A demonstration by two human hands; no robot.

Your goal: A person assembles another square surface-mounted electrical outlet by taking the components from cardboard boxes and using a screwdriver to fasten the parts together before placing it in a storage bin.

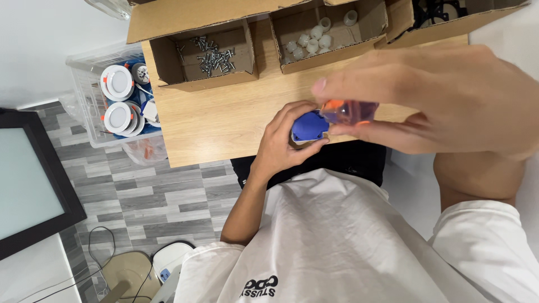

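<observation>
**Handling notes: blue part and orange-handled tool**

1. Position. I see the blue part (309,125) at the near edge of the table (224,118), right of its middle, just above the person's lap. It is raised off the wood or resting on the edge; I cannot tell which.

2. Left hand (286,137). Closed round the blue part from below and left, fingers curled over its top, thumb along its near side.

3. Right hand (443,101). Close to the camera and blurred. Its fingertips pinch a clear orange handle (349,111), whose left end touches the blue part. I cannot tell the tool type; the tip is hidden.

4. Handling, as I judge it. The blue part looks like moulded plastic: light, stiff and smooth, so somewhat slippery. Hold it by its flat sides, wrapped as now, leaving the face that meets the tool uncovered. The handle is rigid and slick; a fingertip pinch suits turning, a fuller grip suits pressing.

5. Surroundings. Along the far edge stand open cartons: one with screws (213,56), one with white caps (314,40), and one with dark parts (438,11) at the far right corner. Left of the table, a clear bin (84,84) holds round white lamps (118,101).
</observation>
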